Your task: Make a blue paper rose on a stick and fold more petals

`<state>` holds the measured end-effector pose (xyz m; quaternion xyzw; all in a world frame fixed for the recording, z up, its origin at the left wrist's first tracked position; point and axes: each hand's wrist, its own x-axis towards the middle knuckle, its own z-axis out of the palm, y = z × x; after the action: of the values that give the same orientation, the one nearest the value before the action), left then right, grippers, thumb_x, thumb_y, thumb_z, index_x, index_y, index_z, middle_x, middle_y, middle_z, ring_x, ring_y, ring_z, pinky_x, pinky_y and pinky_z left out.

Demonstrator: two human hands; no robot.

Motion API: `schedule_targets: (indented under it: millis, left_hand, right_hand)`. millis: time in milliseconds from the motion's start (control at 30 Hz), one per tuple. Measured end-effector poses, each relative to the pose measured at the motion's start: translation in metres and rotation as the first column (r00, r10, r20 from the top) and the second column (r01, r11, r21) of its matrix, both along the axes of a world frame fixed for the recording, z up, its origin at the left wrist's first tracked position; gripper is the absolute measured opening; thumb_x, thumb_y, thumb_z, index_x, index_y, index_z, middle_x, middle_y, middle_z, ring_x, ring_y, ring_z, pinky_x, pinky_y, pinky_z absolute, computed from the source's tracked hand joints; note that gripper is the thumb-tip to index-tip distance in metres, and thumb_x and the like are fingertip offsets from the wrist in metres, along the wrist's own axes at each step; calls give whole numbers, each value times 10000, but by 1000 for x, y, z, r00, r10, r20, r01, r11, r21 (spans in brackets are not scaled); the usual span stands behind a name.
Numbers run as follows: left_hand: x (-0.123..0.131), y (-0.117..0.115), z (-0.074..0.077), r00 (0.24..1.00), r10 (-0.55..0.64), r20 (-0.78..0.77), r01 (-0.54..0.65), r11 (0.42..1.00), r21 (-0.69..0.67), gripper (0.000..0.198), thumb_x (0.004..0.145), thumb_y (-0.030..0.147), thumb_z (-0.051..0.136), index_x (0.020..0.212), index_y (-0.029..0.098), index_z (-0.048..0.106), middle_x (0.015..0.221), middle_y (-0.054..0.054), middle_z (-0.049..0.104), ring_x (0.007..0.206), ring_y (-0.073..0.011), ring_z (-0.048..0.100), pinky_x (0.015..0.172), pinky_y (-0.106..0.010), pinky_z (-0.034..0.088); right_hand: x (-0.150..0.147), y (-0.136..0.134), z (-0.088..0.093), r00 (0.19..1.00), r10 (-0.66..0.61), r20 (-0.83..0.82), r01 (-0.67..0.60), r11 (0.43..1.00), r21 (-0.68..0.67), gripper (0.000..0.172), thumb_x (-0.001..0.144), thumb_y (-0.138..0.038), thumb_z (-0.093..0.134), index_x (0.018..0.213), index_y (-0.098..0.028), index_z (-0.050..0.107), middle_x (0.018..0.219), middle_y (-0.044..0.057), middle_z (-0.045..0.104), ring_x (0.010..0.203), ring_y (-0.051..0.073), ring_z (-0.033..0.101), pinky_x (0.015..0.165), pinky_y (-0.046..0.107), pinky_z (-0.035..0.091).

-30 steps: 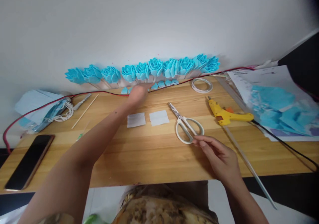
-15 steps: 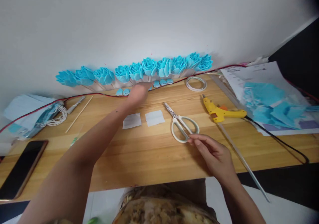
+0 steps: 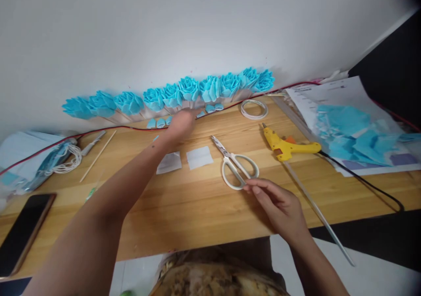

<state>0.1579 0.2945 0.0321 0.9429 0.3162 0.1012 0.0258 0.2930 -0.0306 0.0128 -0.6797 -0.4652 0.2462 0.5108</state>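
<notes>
Wooden surface [image 3: 197,208] under a white wall [image 3: 197,24] carries my left hand [image 3: 182,123] laid on small blue petals [image 3: 160,123] below the paper roses [image 3: 189,87] at upper centre, its grip unclear to me, while my right hand [image 3: 279,204], loosely open, touches the scissors [image 3: 238,169] at centre.

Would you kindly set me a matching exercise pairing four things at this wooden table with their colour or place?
1 scissors
2 glue gun
3 phone
4 left hand

A yellow, with a black cord
B left near corner of the table
C white handles, by the right hand
D stretched to the small blue petals below the paper roses

Pairs: 1-C, 2-A, 3-B, 4-D
</notes>
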Motion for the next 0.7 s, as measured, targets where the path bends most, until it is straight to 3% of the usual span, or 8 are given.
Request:
schedule_targets:
  millis: [233, 467, 700]
  left_hand:
    - [30, -1, -3, 988, -124, 94, 128, 991, -44, 609, 848, 24, 391, 1405, 138, 607, 1433, -106, 622, 1327, -240, 583, 1135, -354, 433]
    - [42, -2, -4, 993, -115, 15, 116, 993, -25, 554, 889, 69, 412, 1391, 171, 622, 1347, -115, 682, 1234, -255, 643, 1059, -353, 481]
    - [42, -2, 1, 995, -55, 86, 56, 998, -11, 532, 843, 39, 407, 1266, 145, 712, 1284, -120, 713, 1217, -267, 638, 1079, -396, 471]
  right_hand:
    - [0, 0, 1, 1000, 9, 7, -9, 1000, -17, 188, 937, -340, 620, 976, -250, 780, 871, 26, 800, 806, 176, 760, 760, 250, 596]
    - [0, -2, 2, 1000, 18, 7, -18, 1000, -12, 193, 941, -337, 612, 984, -251, 779, 872, 25, 800, 802, 179, 757, 747, 253, 594]
    - [0, 0, 2, 999, 36, 15, -36, 999, 11, 175, 944, -310, 615, 991, -255, 774, 877, 17, 800, 804, 162, 758, 746, 228, 588]
